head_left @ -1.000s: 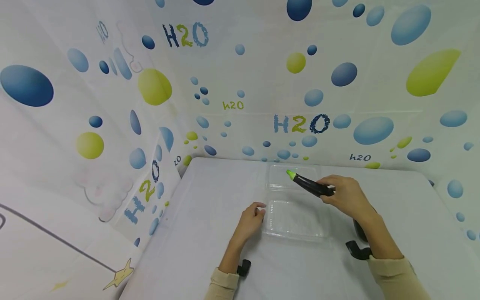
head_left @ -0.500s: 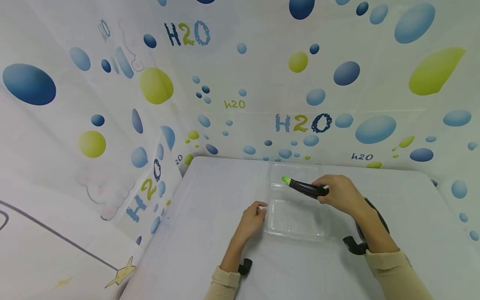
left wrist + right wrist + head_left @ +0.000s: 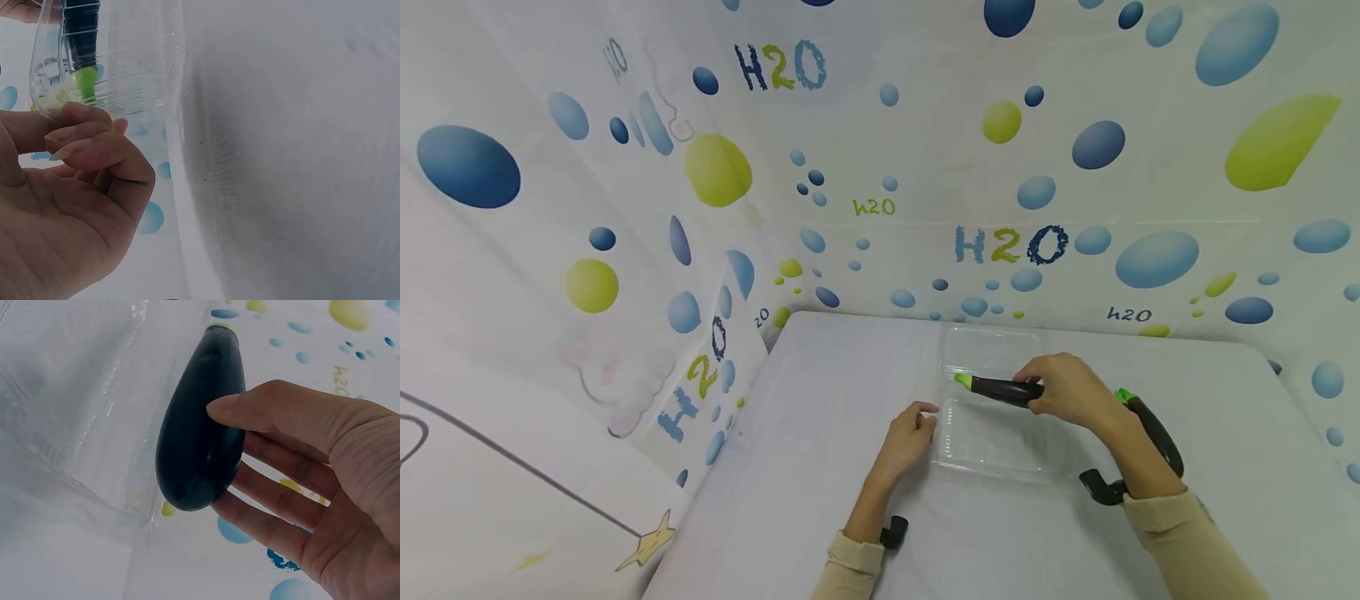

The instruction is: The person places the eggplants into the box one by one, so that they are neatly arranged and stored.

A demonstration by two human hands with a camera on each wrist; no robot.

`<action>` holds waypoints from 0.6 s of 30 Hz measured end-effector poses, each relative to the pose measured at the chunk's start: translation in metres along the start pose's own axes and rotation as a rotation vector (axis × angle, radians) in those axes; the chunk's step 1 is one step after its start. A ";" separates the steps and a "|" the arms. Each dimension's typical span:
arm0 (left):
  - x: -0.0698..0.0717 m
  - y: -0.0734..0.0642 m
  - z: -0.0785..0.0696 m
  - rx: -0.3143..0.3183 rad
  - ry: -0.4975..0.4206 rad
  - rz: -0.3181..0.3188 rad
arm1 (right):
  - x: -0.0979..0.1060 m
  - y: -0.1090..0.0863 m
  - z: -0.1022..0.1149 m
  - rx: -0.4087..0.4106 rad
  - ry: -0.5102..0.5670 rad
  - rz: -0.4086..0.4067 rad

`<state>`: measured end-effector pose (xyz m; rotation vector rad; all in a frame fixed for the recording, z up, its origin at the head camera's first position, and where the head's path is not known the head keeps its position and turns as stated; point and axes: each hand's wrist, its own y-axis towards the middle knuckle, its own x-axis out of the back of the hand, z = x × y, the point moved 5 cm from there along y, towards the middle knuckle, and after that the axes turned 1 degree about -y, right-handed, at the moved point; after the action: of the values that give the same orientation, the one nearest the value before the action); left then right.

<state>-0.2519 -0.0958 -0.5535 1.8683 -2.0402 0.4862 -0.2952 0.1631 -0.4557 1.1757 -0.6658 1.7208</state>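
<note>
A long dark eggplant (image 3: 998, 390) with a green stem end is held in my right hand (image 3: 1063, 388), over the middle of a clear plastic container (image 3: 988, 442). Its stem end points left. In the right wrist view, thumb and fingers pinch the eggplant's (image 3: 200, 425) fat body from two sides. My left hand (image 3: 907, 437) is at the container's left edge, its curled fingers gripping the rim. Through the clear wall (image 3: 134, 56) in the left wrist view, the eggplant's green end shows.
A second dark eggplant (image 3: 1156, 433) with a green top lies on the white table (image 3: 820, 417), partly behind my right forearm. A white sheet (image 3: 925, 125) printed with blue and green drops hangs behind and to the left of the table.
My right hand has moved left and slightly toward me with the eggplant, turning it nearly level in view. More of the second eggplant shows. My left hand keeps its place at the container.
</note>
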 end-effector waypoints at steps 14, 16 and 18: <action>0.000 0.000 -0.001 0.008 0.000 0.002 | -0.012 0.010 0.005 0.000 -0.023 0.098; 0.000 0.000 0.000 0.007 -0.001 0.004 | -0.013 0.012 0.005 0.012 -0.030 0.107; 0.001 0.000 0.000 0.006 0.000 0.004 | -0.014 0.014 0.005 0.025 -0.038 0.111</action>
<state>-0.2517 -0.0963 -0.5527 1.8681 -2.0450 0.4930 -0.3040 0.1478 -0.4662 1.2110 -0.7465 1.8082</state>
